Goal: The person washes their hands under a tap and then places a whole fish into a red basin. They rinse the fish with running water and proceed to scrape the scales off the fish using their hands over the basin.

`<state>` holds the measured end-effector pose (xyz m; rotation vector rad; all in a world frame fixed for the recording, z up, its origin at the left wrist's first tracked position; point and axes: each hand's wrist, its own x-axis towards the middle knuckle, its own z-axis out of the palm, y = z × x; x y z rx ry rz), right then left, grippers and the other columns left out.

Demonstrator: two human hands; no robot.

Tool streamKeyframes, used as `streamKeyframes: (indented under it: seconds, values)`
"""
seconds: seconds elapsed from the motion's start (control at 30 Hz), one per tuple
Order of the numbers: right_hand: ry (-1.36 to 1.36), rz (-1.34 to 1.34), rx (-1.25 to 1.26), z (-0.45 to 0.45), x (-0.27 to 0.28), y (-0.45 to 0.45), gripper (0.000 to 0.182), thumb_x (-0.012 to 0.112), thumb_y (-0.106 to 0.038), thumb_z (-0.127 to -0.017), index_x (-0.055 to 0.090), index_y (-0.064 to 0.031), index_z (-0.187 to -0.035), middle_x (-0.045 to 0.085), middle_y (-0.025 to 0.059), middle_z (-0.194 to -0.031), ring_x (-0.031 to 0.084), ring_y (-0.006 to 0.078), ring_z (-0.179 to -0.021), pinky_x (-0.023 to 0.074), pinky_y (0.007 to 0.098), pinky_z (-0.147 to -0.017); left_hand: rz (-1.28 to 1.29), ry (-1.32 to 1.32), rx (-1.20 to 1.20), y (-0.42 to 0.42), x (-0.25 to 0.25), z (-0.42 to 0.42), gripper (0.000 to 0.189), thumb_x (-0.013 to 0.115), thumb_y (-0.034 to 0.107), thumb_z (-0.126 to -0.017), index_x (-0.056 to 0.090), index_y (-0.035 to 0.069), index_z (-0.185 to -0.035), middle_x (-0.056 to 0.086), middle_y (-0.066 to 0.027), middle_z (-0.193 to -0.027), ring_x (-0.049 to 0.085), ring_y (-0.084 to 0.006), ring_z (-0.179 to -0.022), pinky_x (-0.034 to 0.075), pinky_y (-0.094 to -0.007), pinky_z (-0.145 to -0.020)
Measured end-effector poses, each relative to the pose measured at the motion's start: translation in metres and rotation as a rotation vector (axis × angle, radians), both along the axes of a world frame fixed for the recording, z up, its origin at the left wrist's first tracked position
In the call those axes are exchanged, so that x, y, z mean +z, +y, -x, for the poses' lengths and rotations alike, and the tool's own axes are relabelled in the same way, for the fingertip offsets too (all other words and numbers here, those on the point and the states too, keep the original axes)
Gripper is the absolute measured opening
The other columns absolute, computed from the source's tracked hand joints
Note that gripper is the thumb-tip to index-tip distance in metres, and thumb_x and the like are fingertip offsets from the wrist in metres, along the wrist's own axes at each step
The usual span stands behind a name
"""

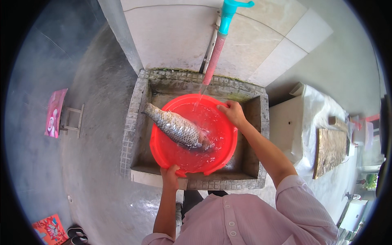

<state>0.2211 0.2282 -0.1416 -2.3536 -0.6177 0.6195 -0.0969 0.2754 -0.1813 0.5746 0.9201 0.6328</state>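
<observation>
A red plastic basin [162, 150] holds water inside a concrete sink. My left hand [170, 177] grips its near rim, while my right hand [232, 113] clasps the far right rim. A large scaly fish [177, 127] lies across the basin's left rim. Its head end is in the water at the middle, and the other end sticks out past the rim. Water runs into the basin from a pink mesh-covered hose [215, 58], which hangs from a turquoise tap [226, 18].
Mosaic tiles edge the concrete sink [127, 147], set against a tiled wall [171, 36]. To the right stands a plastic-covered box [291, 122] with a wooden board [330, 150]. At left is a folding stool [72, 118]; black shoes [77, 235] lie lower left.
</observation>
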Motion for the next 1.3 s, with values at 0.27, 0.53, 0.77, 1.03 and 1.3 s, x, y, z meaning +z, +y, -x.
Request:
streamKeyframes:
  seconds: [0.27, 0.53, 0.77, 1.03, 1.3]
  values:
    - [-0.004, -0.039, 0.049, -0.003, -0.009, 0.003, 0.043, 0.069, -0.041, -0.074, 0.065, 0.0013, -0.081, 0.064, 0.0189, -0.074, 0.063, 0.0289, -0.072, 0.0475, 0.0391, -0.068, 0.014, -0.006, 0.042, -0.01, -0.009, 0.004, 0.046, 0.052, -0.006, -0.067, 0.052, -0.001, -0.113, 0.06, -0.0067, -0.098, 0.06, -0.0182, -0.084, 0.049, -0.028, -0.069]
    - [0.006, -0.048, 0.043, -0.005, -0.01, 0.003, 0.043, 0.069, -0.041, -0.074, 0.064, 0.0013, -0.08, 0.064, 0.0191, -0.073, 0.063, 0.0294, -0.071, 0.0478, 0.039, -0.067, 0.059, 0.002, 0.03, -0.012, -0.009, 0.002, 0.042, 0.053, -0.005, -0.068, 0.053, -0.001, -0.11, 0.06, -0.0063, -0.095, 0.06, -0.0162, -0.078, 0.049, -0.0258, -0.058]
    - [-0.019, -0.044, 0.071, -0.008, -0.017, -0.001, 0.042, 0.069, -0.041, -0.073, 0.064, 0.0007, -0.079, 0.063, 0.02, -0.073, 0.063, 0.0299, -0.071, 0.0476, 0.0398, -0.067, 0.029, 0.01, 0.031, -0.014, -0.018, 0.001, 0.041, 0.052, -0.005, -0.068, 0.053, -0.001, -0.109, 0.059, -0.0067, -0.094, 0.06, -0.0162, -0.076, 0.049, -0.0259, -0.057]
    - [0.014, -0.012, 0.062, -0.008, -0.022, -0.003, 0.043, 0.069, -0.042, -0.073, 0.065, -0.0001, -0.082, 0.065, 0.0191, -0.076, 0.064, 0.0298, -0.075, 0.0483, 0.0397, -0.069, 0.008, 0.01, 0.009, -0.014, -0.024, 0.002, 0.039, 0.052, -0.003, -0.068, 0.054, -0.001, -0.107, 0.059, -0.0061, -0.091, 0.059, -0.0153, -0.073, 0.047, -0.0251, -0.054]
    - [0.005, -0.011, 0.063, -0.005, -0.017, 0.0, 0.044, 0.069, -0.042, -0.074, 0.066, -0.0001, -0.085, 0.065, 0.0189, -0.078, 0.064, 0.0296, -0.076, 0.0484, 0.0393, -0.069, -0.009, 0.019, -0.052, -0.011, -0.046, 0.01, 0.047, 0.049, -0.003, -0.071, 0.046, -0.005, -0.119, 0.058, -0.0157, -0.107, 0.063, -0.0318, -0.089, 0.059, -0.0441, -0.067]
